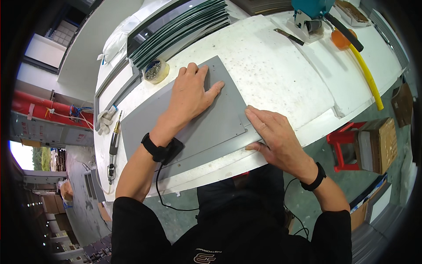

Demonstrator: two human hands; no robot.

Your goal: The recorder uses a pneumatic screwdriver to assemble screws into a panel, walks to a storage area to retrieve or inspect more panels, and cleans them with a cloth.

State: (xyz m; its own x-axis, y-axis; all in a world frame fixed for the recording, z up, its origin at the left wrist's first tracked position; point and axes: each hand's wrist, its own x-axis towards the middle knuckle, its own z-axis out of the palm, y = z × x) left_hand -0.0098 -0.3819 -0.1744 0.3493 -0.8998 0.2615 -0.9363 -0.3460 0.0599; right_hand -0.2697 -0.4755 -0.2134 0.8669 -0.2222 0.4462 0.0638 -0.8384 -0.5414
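Observation:
A flat grey panel lies on the white worktable, with small holes near its edges. Along its near side runs a grey strip; whether this is a separate piece or part of a sheet below, I cannot tell. My left hand rests on the panel's upper part with fingers and thumb apart. At the right corner my right hand grips the edge, its fingers together on top and its thumb at the near side. What lies under that palm is hidden.
Beyond the panel stand a tub of screws and a stack of dark green sheets. An electric screwdriver and a glove lie left. A knife and a yellow-handled tool lie right. A red stool stands beside the table.

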